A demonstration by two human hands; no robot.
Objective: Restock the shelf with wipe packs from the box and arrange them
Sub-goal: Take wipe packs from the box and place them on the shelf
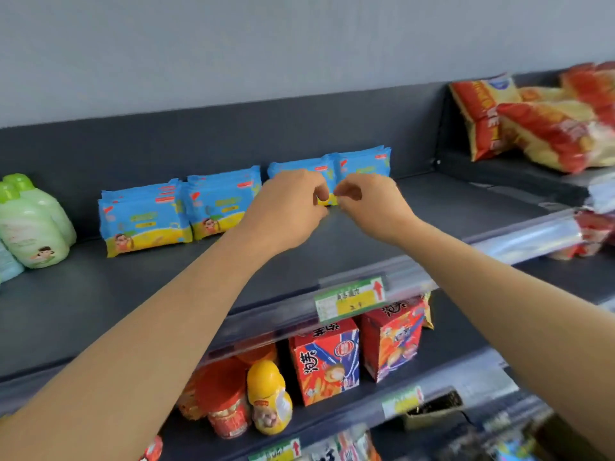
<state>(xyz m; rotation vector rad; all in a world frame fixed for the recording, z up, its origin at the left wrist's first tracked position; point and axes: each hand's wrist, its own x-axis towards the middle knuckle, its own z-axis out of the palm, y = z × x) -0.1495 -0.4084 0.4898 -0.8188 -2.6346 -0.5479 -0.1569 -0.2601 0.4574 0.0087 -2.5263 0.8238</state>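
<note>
Four stacks of blue-and-yellow plastic wipe packs [146,217] stand in one row along the back of the dark grey metal shelf [432,207]. Left hand [286,207] and right hand [369,201] meet at the third stack. Their fingers [314,189] are curled, pinching its front pack's lower edge. Judged partly done: straightening is under way, and further rows are probably left. Box not clearly seen.

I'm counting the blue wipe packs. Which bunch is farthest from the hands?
The leftmost bunch, the only one beside the green bottles; the left hand and right hand meet toward the row's other end.
</note>
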